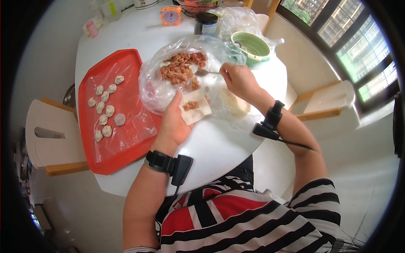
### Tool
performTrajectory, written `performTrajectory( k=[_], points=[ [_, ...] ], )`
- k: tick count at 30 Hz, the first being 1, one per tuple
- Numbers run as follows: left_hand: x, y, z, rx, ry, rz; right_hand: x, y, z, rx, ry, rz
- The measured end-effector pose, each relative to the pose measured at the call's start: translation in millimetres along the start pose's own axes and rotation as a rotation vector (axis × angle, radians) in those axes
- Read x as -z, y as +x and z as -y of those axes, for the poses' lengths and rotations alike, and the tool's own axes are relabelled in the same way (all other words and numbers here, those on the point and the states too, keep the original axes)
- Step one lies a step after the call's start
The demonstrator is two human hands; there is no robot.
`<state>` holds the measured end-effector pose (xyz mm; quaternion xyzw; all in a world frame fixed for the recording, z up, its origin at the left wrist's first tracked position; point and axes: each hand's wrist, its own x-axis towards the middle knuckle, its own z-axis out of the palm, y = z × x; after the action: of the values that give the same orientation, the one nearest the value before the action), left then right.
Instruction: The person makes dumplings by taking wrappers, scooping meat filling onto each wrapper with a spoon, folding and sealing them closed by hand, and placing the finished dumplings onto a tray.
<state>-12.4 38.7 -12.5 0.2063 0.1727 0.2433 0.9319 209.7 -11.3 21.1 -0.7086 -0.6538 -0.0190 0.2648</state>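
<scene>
My left hand supports a square wonton wrapper from below, its thumb along the near edge. A small dab of minced meat filling lies on the wrapper. My right hand is closed around the handle of a metal spoon, whose head is at the right side of the meat filling in a clear plastic bag. More pale wrappers lie below my right hand. Several folded wontons sit on the plastic-lined red tray at the left.
A green colander, a dark-lidded jar and an orange clock stand at the back of the white table. Chairs flank the table, one left, one right. Straps with black devices are on both wrists.
</scene>
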Motion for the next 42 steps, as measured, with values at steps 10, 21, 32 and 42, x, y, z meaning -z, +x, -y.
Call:
performTrajectory(
  k=[10, 21, 32, 42],
  points=[
    [-2.2, -1.2, -0.2, -0.008, -0.003, 0.001, 1.8, 8.5, -2.3, -0.033, -0.029, -0.149],
    [0.5, 0.6, -0.7, -0.013, -0.007, 0.007, -1.6, 15.1, 0.1, -0.066, 0.11, -0.015],
    [-1.6, -0.7, -1.1, 0.004, 0.0, -0.003, -6.5, 20.1, -13.9, -0.319, 0.363, 0.138],
    [3.2, 1.1, 0.0, -0.03, -0.004, 0.026, 28.7, 1.1, -3.1, -0.641, 0.905, 0.304]
  ],
)
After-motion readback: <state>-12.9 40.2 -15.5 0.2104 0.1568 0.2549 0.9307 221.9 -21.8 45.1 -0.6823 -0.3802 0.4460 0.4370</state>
